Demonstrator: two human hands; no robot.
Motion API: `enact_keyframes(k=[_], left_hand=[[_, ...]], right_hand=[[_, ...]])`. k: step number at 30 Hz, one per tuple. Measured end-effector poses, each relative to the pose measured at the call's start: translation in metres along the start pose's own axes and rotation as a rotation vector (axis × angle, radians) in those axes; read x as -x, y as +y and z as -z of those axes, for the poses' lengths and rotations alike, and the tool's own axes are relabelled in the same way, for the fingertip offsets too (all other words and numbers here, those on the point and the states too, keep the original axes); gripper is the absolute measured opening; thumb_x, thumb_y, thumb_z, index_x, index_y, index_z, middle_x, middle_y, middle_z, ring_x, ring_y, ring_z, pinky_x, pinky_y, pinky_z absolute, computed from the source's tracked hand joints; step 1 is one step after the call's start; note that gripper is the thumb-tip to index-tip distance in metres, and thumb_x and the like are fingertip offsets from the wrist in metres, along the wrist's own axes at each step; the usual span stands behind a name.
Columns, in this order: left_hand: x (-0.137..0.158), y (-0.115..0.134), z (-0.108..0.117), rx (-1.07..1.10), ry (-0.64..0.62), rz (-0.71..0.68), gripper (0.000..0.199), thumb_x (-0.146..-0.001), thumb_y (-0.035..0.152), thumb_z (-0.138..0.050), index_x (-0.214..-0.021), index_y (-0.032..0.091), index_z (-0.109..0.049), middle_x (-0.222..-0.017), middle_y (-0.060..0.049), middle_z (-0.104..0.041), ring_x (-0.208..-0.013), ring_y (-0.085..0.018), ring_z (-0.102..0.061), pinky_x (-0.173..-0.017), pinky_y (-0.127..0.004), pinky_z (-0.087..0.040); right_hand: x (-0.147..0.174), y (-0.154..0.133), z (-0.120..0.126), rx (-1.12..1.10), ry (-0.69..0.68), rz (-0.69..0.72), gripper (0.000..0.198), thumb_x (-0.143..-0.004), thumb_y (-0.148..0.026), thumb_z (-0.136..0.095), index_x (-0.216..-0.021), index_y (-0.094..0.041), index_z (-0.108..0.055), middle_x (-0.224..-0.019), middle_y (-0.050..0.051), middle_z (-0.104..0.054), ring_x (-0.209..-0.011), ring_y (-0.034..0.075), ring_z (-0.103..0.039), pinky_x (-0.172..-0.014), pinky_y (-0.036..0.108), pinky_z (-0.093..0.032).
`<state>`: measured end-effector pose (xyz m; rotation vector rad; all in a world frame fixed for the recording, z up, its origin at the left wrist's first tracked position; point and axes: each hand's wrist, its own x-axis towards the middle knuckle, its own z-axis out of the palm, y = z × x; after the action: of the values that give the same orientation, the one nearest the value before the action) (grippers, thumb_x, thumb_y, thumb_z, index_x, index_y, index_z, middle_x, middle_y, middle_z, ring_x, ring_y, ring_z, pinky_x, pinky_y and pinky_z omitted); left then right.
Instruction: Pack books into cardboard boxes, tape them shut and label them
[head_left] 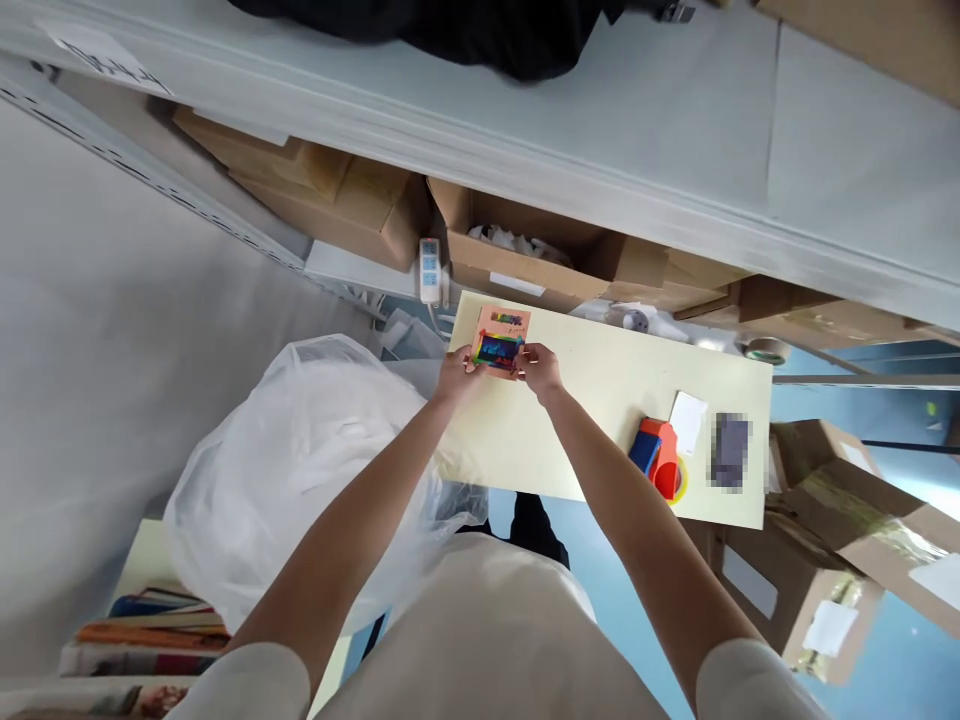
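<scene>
One printed item (pixel 501 322), pinched by left hand (pixel 455 375) and right hand (pixel 541 369).
Near counter's (pixel 592 400) far-left corner; apparently inspection, next move needing steady grips.

The card (pixel 501 343) bears print too small to read. Black item (pixel 480 40), 12 o'clock, cut off by top edge. Dark object (pixel 729 452), 3 o'clock, blurred beyond identification.

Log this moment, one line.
left hand: holds flat printed item, left side; right hand: holds right side; tape dispenser: on table
</scene>
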<state>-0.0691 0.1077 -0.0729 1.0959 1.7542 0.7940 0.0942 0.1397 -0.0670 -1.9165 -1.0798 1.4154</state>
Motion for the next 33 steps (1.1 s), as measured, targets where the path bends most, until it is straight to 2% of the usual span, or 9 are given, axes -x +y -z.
enact_keyframes(k=[4, 9, 16, 24, 28, 31, 33], left_hand=[[-0.026, -0.012, 0.002, -0.141, -0.017, -0.005, 0.013, -0.071, 0.018, -0.063, -0.084, 0.019, -0.065, -0.074, -0.002, -0.055, -0.082, -0.018, -0.055, -0.079, -0.030, -0.046], [-0.037, -0.019, 0.001, -0.206, -0.065, -0.029, 0.011, -0.072, 0.016, -0.061, -0.082, 0.019, -0.065, -0.066, -0.001, -0.049, -0.085, -0.020, -0.052, -0.082, -0.032, -0.046], [-0.035, -0.028, -0.002, -0.289, -0.096, -0.044, 0.038, -0.074, 0.018, -0.059, -0.112, 0.017, -0.063, -0.089, -0.007, -0.054, -0.097, -0.022, -0.052, -0.094, -0.034, -0.043], [-0.035, -0.030, -0.007, -0.232, -0.077, -0.035, 0.054, -0.068, 0.018, -0.067, -0.121, 0.018, -0.057, -0.095, -0.008, -0.056, -0.109, -0.027, -0.050, -0.103, -0.041, -0.037], [-0.021, -0.027, -0.009, -0.223, -0.023, -0.010, 0.067, -0.069, 0.020, -0.068, -0.132, 0.014, -0.047, -0.108, -0.012, -0.054, -0.120, -0.030, -0.045, -0.108, -0.043, -0.032], [0.001, -0.024, -0.014, -0.268, 0.025, -0.039, 0.070, -0.074, 0.023, -0.065, -0.138, 0.012, -0.038, -0.124, -0.018, -0.048, -0.126, -0.032, -0.040, -0.109, -0.046, -0.029], [0.022, -0.019, -0.022, -0.298, 0.016, -0.089, 0.070, -0.076, 0.024, -0.062, -0.140, 0.012, -0.035, -0.130, -0.020, -0.044, -0.129, -0.033, -0.037, -0.109, -0.049, -0.028]], right_hand=[[-0.022, 0.005, -0.020, -0.007, 0.010, -0.010, 0.011, -0.073, -0.016, -0.058, -0.084, -0.019, -0.061, -0.073, -0.002, -0.063, -0.059, 0.009, -0.058, -0.058, 0.024, -0.053], [-0.041, 0.018, -0.026, 0.032, 0.042, -0.008, 0.018, -0.072, -0.020, -0.060, -0.090, -0.020, -0.063, -0.077, 0.000, -0.067, -0.067, 0.013, -0.062, -0.063, 0.028, -0.055], [-0.044, 0.025, -0.025, 0.229, 0.104, 0.085, 0.016, -0.073, -0.019, -0.059, -0.089, -0.021, -0.060, -0.080, 0.002, -0.069, -0.073, 0.017, -0.065, -0.075, 0.033, -0.054], [-0.034, 0.009, -0.024, 0.315, 0.088, 0.116, 0.018, -0.076, -0.018, -0.059, -0.094, -0.021, -0.057, -0.078, 0.001, -0.066, -0.075, 0.016, -0.061, -0.080, 0.033, -0.050], [-0.009, 0.021, -0.002, 0.151, 0.072, 0.164, 0.029, -0.078, -0.027, -0.058, -0.105, -0.019, -0.055, -0.090, 0.005, -0.064, -0.075, 0.014, -0.059, -0.074, 0.032, -0.052], [0.034, 0.047, 0.033, 0.043, 0.040, 0.184, 0.038, -0.079, -0.036, -0.056, -0.113, -0.019, -0.053, -0.098, 0.007, -0.062, -0.071, 0.013, -0.059, -0.067, 0.031, -0.053], [0.072, 0.069, 0.062, 0.065, 0.033, 0.158, 0.039, -0.080, -0.040, -0.056, -0.114, -0.020, -0.053, -0.098, 0.006, -0.062, -0.067, 0.013, -0.059, -0.064, 0.032, -0.053]])
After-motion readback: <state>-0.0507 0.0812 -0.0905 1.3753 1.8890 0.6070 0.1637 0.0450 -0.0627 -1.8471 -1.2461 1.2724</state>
